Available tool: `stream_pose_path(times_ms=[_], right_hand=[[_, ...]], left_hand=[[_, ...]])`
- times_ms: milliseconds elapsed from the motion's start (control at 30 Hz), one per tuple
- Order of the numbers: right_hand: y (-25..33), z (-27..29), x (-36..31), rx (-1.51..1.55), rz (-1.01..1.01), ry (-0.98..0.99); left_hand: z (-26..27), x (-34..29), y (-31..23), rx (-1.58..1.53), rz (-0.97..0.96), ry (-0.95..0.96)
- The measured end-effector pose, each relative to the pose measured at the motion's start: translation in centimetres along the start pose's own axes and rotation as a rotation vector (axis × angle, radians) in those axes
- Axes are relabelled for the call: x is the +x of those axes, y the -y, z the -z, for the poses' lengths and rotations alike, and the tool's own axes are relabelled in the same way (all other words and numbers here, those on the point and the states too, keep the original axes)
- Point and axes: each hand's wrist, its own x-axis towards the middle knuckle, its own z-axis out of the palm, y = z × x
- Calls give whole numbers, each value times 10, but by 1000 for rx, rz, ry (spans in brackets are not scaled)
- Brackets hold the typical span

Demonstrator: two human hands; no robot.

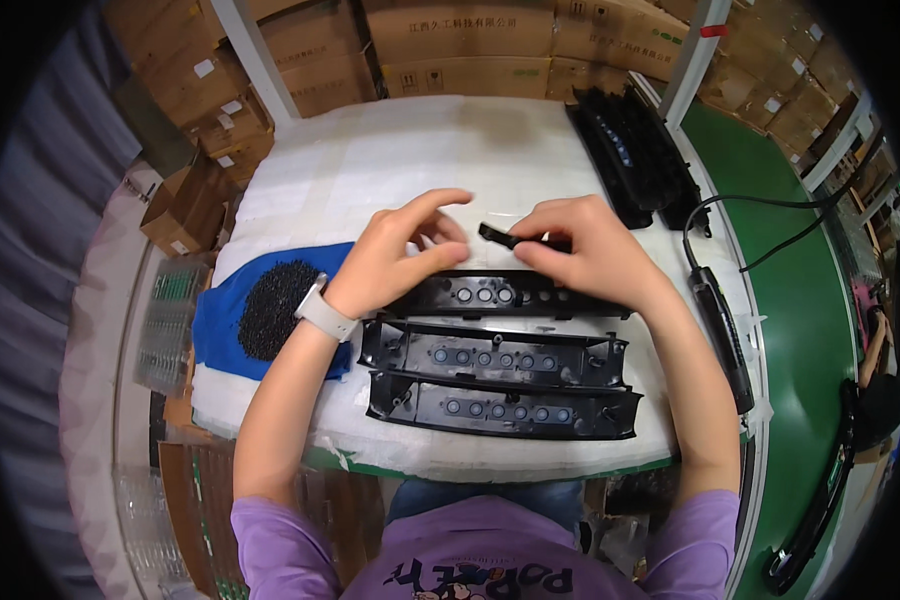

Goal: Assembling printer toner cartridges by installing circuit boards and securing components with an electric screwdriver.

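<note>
My right hand pinches a small black plastic strip, part of it hidden behind the fingers. Just left of it is my left hand, its thumb and forefinger apart and nothing visible between them. Below both hands, three long black plastic housings lie in rows on the white-covered table. Rows of round, pale-ringed spots line the two nearer ones. The far housing has three such rings and darker holes towards its right, and is partly covered by my hands.
A heap of small black pieces rests on a blue cloth at the left. Stacked black housings stand at the back right. A corded black tool lies along the right edge, beside a green surface. Cartons line the back.
</note>
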Motion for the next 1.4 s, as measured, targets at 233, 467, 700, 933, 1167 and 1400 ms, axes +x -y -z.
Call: stream_pose_path(times_ms=[233,467,700,933,1167,1400], right_hand=[[-2,-4,-5,-171,133,20],[-16,-7,-10,-445,32,227],[-12,-1,-11,-552,26,161],[-14,-5,-13,-498,-96,209],[-20,-3,-3,-491,-60,64],[-98,47,20,-1052,-484,-545]], left_hand=[[-12,-2,-10,202,-168,-12],[-11,-12,18,271,-226,198],[-13,-17,7,323,-271,134],[-17,-17,-7,464,-357,120],[-19,-22,7,397,-222,318],[-30,-21,-3,287,-271,346]])
